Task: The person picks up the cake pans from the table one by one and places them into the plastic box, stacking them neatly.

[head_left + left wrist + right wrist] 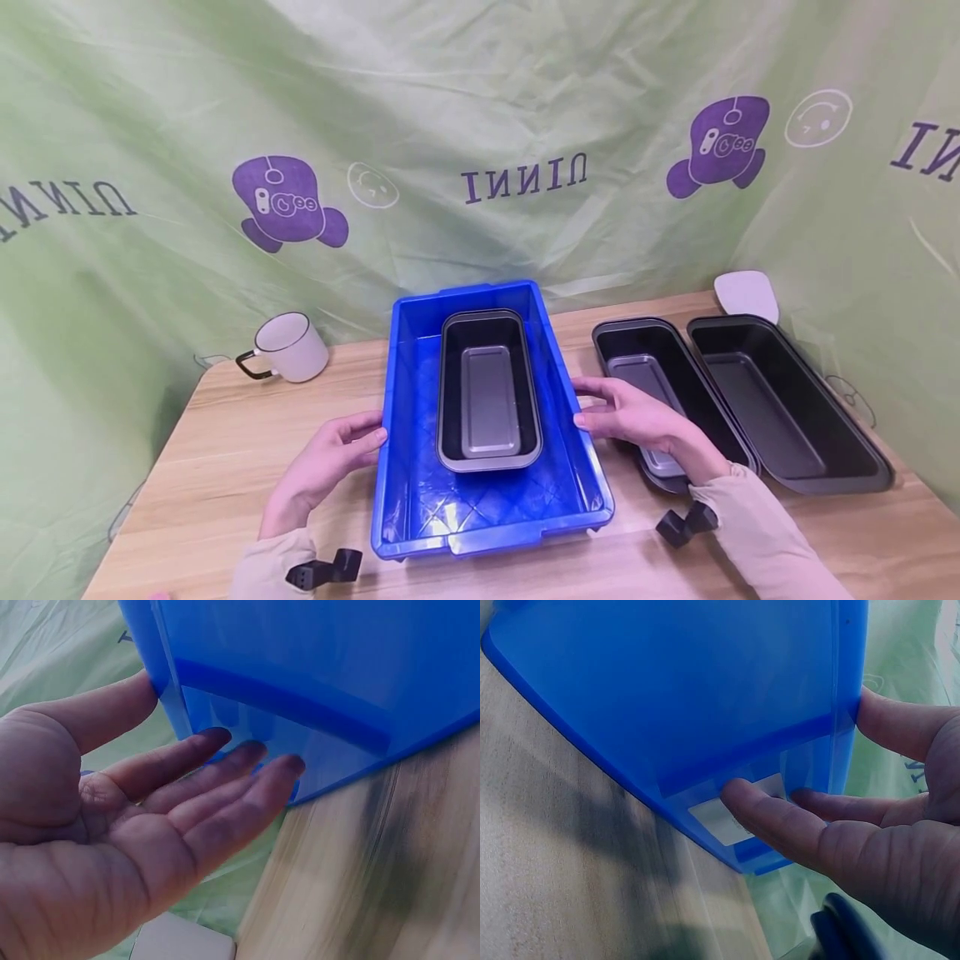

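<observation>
A blue plastic bin (pixel 487 537) stands on the wooden table, with one dark loaf pan (pixel 491 400) inside it. At the bin's left side is my left hand (pixel 326 467); its thumb touches the rim and its extended fingers lie along the outer wall. My right hand (pixel 637 417) is at the opposite side in much the same way, thumb at the rim. In the right wrist view, its fingers (pixel 772 817) reach over a pale label (pixel 727 821) on the bin's outer wall. Neither hand is curled round the bin.
Two more dark loaf pans (pixel 660 354) (pixel 780 417) lie side by side at the right, partly behind my right arm. A white mug (pixel 300 350) with a black handle stands back left. Some flat white object (pixel 747 296) is at the back right, against the green curtain (pixel 525 242).
</observation>
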Motion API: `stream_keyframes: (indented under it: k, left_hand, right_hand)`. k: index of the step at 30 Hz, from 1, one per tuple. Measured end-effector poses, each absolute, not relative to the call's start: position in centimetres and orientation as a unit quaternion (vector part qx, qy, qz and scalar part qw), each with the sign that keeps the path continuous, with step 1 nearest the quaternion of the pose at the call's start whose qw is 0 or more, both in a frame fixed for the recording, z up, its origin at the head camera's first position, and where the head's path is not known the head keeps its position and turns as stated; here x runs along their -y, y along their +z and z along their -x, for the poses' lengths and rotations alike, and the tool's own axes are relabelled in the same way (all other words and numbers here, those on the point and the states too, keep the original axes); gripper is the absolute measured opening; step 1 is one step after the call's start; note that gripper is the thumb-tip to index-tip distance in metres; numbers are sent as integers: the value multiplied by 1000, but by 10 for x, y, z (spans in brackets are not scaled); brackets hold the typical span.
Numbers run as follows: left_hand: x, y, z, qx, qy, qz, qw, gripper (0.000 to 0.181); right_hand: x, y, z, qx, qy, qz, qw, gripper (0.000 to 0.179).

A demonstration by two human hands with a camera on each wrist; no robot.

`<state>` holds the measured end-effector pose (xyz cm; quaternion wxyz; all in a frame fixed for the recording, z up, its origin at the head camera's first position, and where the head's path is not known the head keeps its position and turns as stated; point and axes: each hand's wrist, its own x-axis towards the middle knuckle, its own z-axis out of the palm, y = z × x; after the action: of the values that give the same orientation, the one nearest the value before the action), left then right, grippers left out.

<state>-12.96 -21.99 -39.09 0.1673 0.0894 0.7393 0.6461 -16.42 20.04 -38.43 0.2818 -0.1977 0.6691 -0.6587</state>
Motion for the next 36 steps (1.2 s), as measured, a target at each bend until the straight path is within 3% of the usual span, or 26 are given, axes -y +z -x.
stream_keyframes:
  k: [13, 20, 28, 36]
  left_hand:
    - [218, -392, 130, -717, 660, -107, 196, 57]
    - [218, -389, 129, -726, 653, -103, 187, 59]
    - [218, -388, 127, -733, 648, -101, 179, 58]
    - [218, -387, 128, -744, 637, -96, 178, 57]
  right_hand:
    - [-201, -385, 162, -665, -661, 196, 286, 76]
    - [-201, -383, 164, -701, -638, 192, 255, 75]
    - [-211, -363, 165, -707, -647, 176, 226, 62]
    - [-235, -350, 144, -771, -601, 175, 115, 54]
